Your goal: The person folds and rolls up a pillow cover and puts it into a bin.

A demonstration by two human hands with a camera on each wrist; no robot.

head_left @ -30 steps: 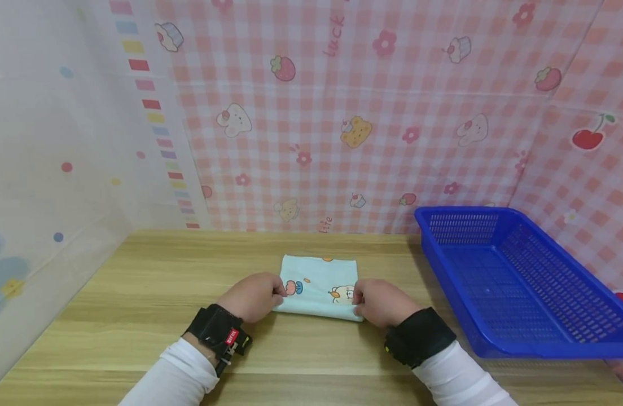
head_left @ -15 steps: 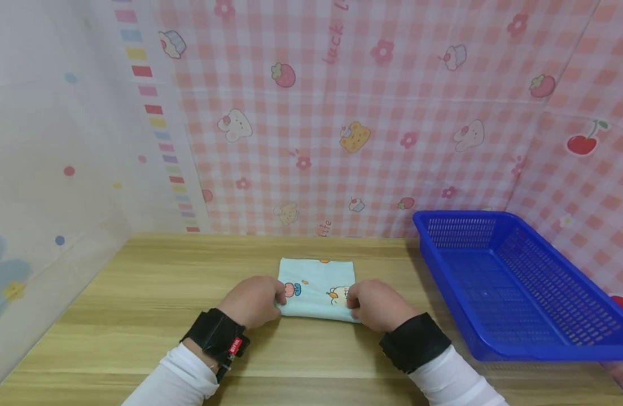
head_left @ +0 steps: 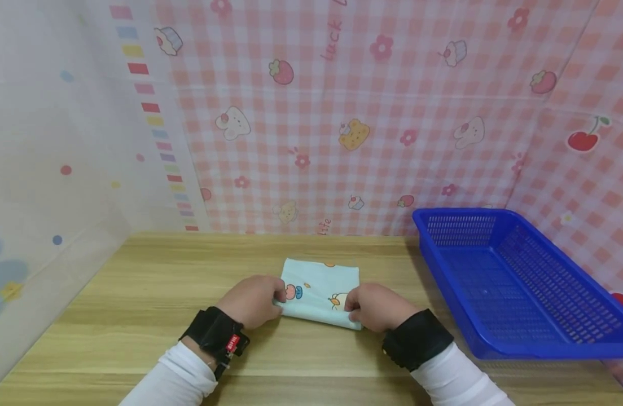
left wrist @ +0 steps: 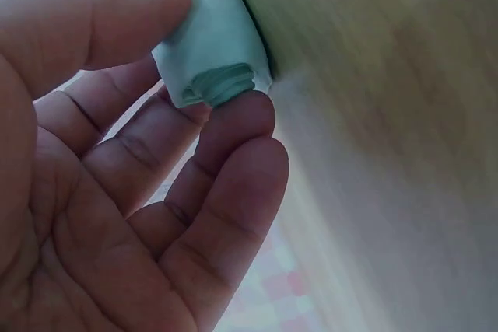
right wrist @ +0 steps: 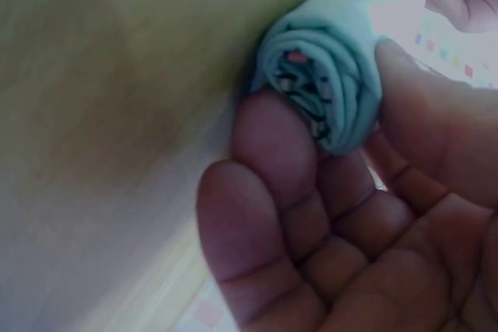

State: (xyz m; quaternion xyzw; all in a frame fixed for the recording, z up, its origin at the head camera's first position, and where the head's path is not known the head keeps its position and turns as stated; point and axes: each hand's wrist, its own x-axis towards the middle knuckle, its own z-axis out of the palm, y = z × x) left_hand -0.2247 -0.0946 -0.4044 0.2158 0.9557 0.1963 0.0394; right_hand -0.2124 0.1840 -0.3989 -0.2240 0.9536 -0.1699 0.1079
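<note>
A light mint cloth (head_left: pixel 319 282) with cartoon prints lies on the wooden table, its near edge rolled up and its far part flat. My left hand (head_left: pixel 253 301) holds the roll's left end. In the left wrist view the thumb lies on top of the roll (left wrist: pixel 210 29), with fingers curled beside and under its layered end. My right hand (head_left: pixel 380 307) grips the other end. Seen from the right wrist, several spiral layers show in the roll's end (right wrist: pixel 331 87), between the thumb and curled fingers. The roll slants slightly, its right end closer to me.
A blue plastic basket (head_left: pixel 456 301) with perforated walls stands to the right of my right hand. Behind the wooden table (head_left: pixel 154 282) hangs a pink checked cloth backdrop (head_left: pixel 311 124), and a pale sheet (head_left: pixel 52 169) borders the left side.
The cloth has turned a little, its right end coming nearer to me. My right hand has shifted slightly left along the roll, while the left hand stays nearly in place.
</note>
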